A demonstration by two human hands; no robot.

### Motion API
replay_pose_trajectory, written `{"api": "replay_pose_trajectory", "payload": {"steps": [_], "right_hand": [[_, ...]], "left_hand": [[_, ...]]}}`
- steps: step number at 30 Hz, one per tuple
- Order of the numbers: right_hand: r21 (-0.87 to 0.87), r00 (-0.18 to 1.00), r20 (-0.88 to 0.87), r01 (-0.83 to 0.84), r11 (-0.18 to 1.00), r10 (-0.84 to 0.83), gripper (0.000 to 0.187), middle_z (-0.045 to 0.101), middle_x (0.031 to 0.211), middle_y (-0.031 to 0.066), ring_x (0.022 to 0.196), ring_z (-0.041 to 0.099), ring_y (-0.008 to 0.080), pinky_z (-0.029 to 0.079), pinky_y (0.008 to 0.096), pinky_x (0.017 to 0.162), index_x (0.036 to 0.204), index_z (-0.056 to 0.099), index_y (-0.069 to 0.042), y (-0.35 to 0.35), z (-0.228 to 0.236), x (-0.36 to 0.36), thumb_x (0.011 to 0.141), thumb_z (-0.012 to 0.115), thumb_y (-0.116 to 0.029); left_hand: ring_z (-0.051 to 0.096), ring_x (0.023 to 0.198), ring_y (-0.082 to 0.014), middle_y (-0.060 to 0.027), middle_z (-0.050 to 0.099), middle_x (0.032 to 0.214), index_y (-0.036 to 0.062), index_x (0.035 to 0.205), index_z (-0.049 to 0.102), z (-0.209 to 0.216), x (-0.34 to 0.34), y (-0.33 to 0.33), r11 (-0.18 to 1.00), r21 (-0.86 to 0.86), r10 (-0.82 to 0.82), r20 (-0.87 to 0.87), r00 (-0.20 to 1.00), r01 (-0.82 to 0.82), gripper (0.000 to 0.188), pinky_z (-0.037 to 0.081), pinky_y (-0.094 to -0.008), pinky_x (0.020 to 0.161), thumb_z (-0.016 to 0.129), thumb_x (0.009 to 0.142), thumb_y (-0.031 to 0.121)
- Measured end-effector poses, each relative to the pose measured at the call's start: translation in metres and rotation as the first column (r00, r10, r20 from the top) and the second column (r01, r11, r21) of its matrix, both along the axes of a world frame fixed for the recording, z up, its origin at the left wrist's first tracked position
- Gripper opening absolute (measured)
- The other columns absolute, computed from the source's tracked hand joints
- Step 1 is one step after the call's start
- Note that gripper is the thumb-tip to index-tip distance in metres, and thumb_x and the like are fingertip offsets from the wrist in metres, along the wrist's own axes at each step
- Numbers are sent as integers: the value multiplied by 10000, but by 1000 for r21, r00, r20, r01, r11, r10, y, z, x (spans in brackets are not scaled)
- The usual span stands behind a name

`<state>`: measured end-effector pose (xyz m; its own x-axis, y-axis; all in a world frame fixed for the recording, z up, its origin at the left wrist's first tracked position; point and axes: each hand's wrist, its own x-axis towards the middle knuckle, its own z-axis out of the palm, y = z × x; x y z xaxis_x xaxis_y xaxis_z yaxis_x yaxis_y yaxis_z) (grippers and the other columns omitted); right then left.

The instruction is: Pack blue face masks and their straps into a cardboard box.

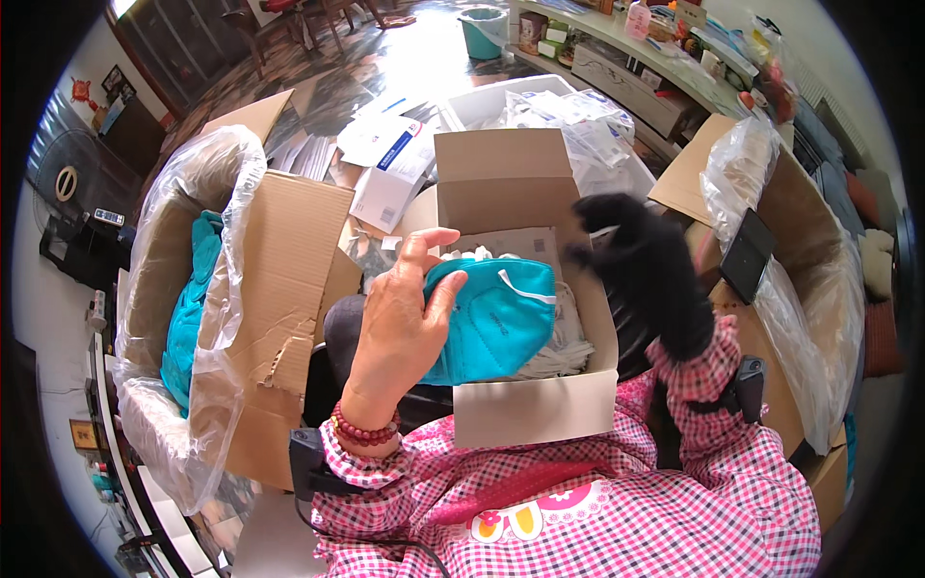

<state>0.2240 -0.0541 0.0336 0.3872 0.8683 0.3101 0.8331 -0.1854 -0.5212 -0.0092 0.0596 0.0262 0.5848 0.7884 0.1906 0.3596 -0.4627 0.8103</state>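
Observation:
A teal folded face mask (503,323) with a white ear loop is in my bare left hand (409,308), its left edge behind my thumb and palm. The mask hangs over the left side of an uncovered cardboard box (533,412) on my lap. White and greyish pieces (564,337), whose kind I cannot make out, lie inside that box. To the box's right, my right hand (641,265) wears a black glove. It is slightly blurred, its fingers curved and apart with nothing seen between them.
A plastic-lined carton (279,260) with teal masks (193,308) stands at left; another lined carton (809,250) stands at right, a black phone-like device (747,255) at its edge. Beyond are a white bin (482,101) of clear packets, flattened boxes (390,173) and a bucket (484,34).

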Motion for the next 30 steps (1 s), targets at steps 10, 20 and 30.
{"api": "replay_pose_trajectory", "payload": {"steps": [10,20,30], "right_hand": [[163,832,-458,-267,950,312,619,618,1296,256,1149,646,375,519,410,970,1452,433,44,-2,-58,-35,937,678,-196],[-106,863,178,-460,882,472,843,581,1396,135,812,695,327,533,421,742,1511,411,-120,-1,-10,-48,768,795,-227],[63,810,-15,-584,809,586,509,694,1065,163,835,708,341,575,419,698,1352,549,-132,15,-40,-17,858,660,-88]], "left_hand": [[683,991,-409,-242,697,1060,66,1325,517,-14,17,-12,989,26,-149,47,988,148,403,511,-447,849,650,947,108],[647,1034,-453,-277,664,1101,79,1394,445,-12,12,-16,992,3,-129,-68,989,130,519,492,-474,874,669,926,90],[645,1021,-437,-261,659,1034,-11,1256,431,-21,14,-14,955,92,-278,-56,959,282,427,493,-485,882,582,858,16]]}}
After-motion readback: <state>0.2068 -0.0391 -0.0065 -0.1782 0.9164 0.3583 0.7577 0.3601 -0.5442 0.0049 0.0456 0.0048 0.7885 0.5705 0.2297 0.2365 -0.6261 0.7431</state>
